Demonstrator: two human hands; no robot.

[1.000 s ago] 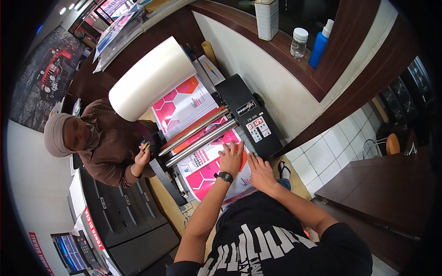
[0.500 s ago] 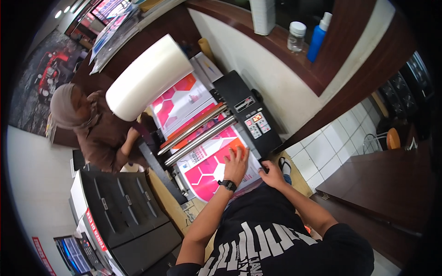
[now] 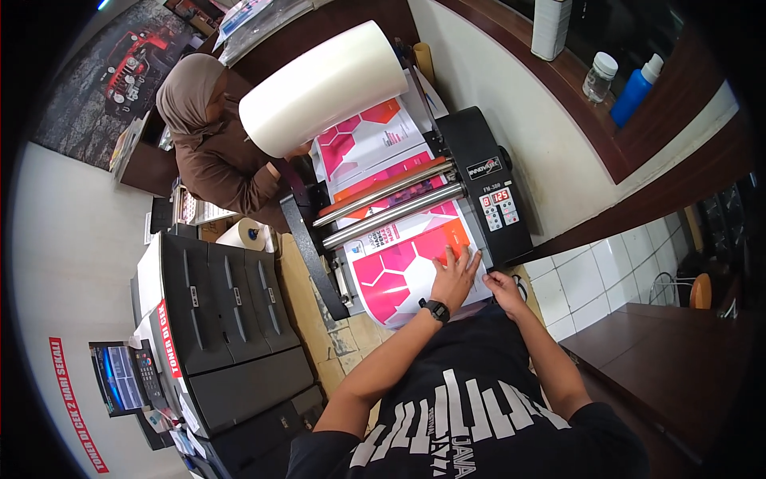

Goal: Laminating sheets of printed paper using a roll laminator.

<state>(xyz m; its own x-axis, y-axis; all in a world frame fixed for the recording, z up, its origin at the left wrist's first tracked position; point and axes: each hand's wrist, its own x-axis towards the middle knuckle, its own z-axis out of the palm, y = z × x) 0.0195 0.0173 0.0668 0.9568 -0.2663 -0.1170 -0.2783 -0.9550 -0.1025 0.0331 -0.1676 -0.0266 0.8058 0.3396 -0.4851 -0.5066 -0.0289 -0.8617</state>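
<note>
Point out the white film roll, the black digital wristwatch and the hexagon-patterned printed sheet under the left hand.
White film roll (image 3: 323, 88), head view: middle of its curved side.
Black digital wristwatch (image 3: 436, 310), head view: its face.
Hexagon-patterned printed sheet (image 3: 408, 272), head view: its printed upper surface.

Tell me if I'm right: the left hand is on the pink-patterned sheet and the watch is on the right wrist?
Wrong wrist: the head view shows the black wristwatch on the left wrist. The left hand is on the pink-patterned sheet.
</note>
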